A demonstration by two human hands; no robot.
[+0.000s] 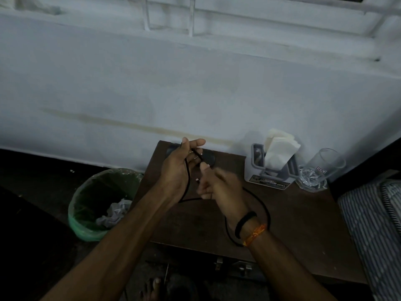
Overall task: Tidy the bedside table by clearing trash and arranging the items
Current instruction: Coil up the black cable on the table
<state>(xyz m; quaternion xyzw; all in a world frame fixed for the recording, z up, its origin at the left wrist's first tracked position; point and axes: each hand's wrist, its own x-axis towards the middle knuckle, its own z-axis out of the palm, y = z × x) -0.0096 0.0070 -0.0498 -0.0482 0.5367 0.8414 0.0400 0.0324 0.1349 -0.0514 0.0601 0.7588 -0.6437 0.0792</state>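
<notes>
A thin black cable (263, 205) loops over the dark wooden bedside table (303, 224). My left hand (179, 168) is raised above the table's back left part, with a strand of the cable running across its palm and held between thumb and fingers. My right hand (219, 185), blurred, pinches the cable close to its small plug end just right of the left hand. The rest of the cable curves round my right wrist and lies on the tabletop. A dark round object (209, 158) sits on the table behind my hands, mostly hidden.
A grey holder (256, 170) with white tissues (280, 146) stands at the table's back right, a clear glass (319, 170) beside it. A bin with a green liner (86, 218) holding crumpled paper (115, 213) stands on the floor left of the table. Striped bedding (373, 224) borders the right.
</notes>
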